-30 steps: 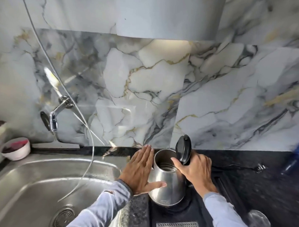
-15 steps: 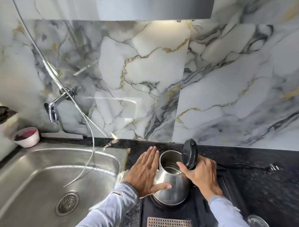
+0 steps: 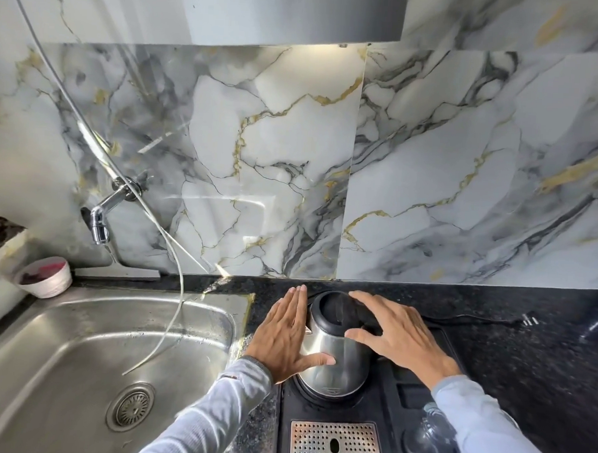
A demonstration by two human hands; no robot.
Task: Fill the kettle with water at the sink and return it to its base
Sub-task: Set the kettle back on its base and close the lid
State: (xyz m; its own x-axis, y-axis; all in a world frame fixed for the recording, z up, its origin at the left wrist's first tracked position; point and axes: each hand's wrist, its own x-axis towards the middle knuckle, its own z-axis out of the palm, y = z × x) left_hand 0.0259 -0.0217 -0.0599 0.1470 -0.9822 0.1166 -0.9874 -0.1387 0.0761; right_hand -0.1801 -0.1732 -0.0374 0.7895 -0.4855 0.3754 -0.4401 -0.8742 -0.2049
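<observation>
So from where I'm watching, the kettle point(image 3: 333, 361) is sitting on its base point(image 3: 328, 393), on the black tray point(image 3: 413, 395) to the right of the sink point(image 3: 89, 364), with its black lid point(image 3: 338, 310) shut on top. The left hand point(image 3: 282, 342) is flat against the kettle's left side, fingers together and straight, thumb hooked across the steel front, so it's pressed on rather than wrapped round. The right hand point(image 3: 395, 336) lies spread over the lid and the handle side, fingers apart; can't tell if that grip is actually closed on anything underneath. Around it: a perforated metal grille point(image 3: 336, 445) just in front of the kettle in the same tray, and a clear glass thing point(image 3: 432, 434) at the lower right, partly behind the right sleeve. A black cord point(image 3: 475, 318) runs along the back of the surface to a plug point(image 3: 530, 319). Over the sink there's a chrome tap point(image 3: 102, 217) on the wall and a thin white hose point(image 3: 170, 309) dangling down into the basin, right across the tap's line. A small white bowl point(image 3: 45, 277) with something reddish sits at the sink's back left corner. The surface point(image 3: 524, 366) is dark speckled stone, the wall point(image 3: 430, 163) is glossy marble-look tile with gold veins, and a grey hood or cabinet point(image 3: 293, 13) hangs above.
</observation>
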